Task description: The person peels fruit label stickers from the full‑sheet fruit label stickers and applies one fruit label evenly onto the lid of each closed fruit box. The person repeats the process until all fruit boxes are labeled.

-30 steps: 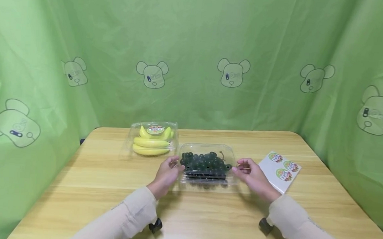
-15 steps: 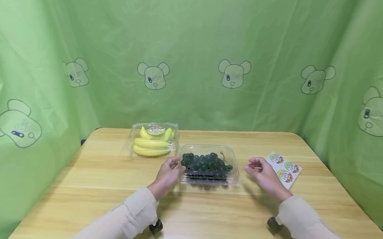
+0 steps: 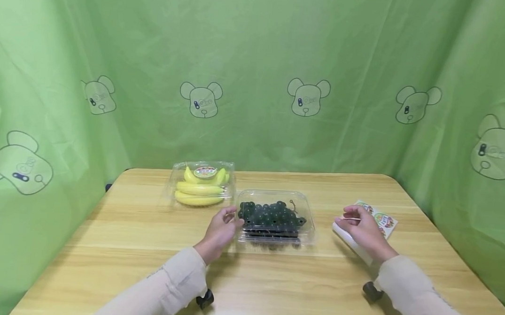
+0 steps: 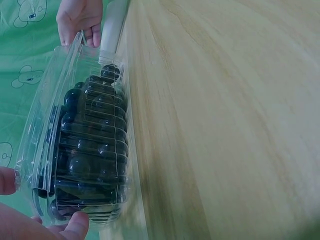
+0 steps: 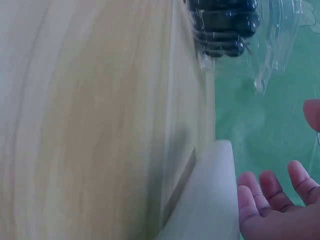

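Note:
A clear plastic clamshell box [image 3: 307, 207] with dark grapes [image 3: 271, 214] inside sits mid-table in the head view, its lid down. My left hand [image 3: 221, 231] holds the box's left end; in the left wrist view the thumb [image 4: 77, 225] lies against its near side. To the right, my right hand [image 3: 365, 232] hovers over a white sheet of round fruit stickers [image 3: 387, 220], partly covering it. The sheet's left edge stands raised from the table. Loosely bent right fingers [image 5: 274, 190] appear beside the sheet in the right wrist view, thumb apart, pinching nothing.
A second clear box of yellow bananas [image 3: 198, 189], with a round label [image 3: 205, 172] on its lid, stands at the back left. Green curtains [image 3: 253, 129] with bear outlines surround the wooden table [image 3: 272, 285] at the back and both sides.
My right hand has left the grape box's right end and moved right, over the sticker sheet. My left hand stays at the box, which keeps its place.

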`<control>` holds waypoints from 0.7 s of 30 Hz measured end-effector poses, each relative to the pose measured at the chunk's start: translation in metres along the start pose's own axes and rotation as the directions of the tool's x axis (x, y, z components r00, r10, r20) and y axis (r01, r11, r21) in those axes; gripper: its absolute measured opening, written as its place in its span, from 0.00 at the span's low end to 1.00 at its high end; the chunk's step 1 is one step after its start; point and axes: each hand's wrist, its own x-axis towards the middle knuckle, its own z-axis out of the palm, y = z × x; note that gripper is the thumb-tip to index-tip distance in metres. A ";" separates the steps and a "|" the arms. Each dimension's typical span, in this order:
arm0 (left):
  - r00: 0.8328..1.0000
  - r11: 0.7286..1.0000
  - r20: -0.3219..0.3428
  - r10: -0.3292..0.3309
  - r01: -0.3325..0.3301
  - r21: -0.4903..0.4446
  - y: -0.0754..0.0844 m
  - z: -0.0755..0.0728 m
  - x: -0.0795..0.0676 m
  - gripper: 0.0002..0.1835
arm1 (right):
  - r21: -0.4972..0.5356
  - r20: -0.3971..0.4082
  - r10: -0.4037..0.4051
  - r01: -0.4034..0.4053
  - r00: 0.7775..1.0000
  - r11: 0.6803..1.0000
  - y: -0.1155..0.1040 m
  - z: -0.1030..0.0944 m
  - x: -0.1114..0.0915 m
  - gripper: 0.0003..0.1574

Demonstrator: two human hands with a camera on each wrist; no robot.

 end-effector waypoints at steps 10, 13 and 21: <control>1.000 1.000 0.006 -0.004 0.004 -0.001 0.002 0.000 -0.001 0.28 | -0.097 0.040 0.019 -0.015 0.999 0.995 0.014 -0.013 0.002 0.42; 1.000 1.000 0.004 -0.003 0.003 -0.003 0.002 0.001 -0.001 0.28 | -0.116 0.048 0.019 -0.013 0.999 0.993 0.018 -0.017 0.002 0.44; 1.000 1.000 0.005 0.005 -0.005 0.006 0.002 0.000 0.000 0.29 | -0.167 -0.017 -0.012 0.009 1.000 0.986 0.020 -0.028 0.005 0.46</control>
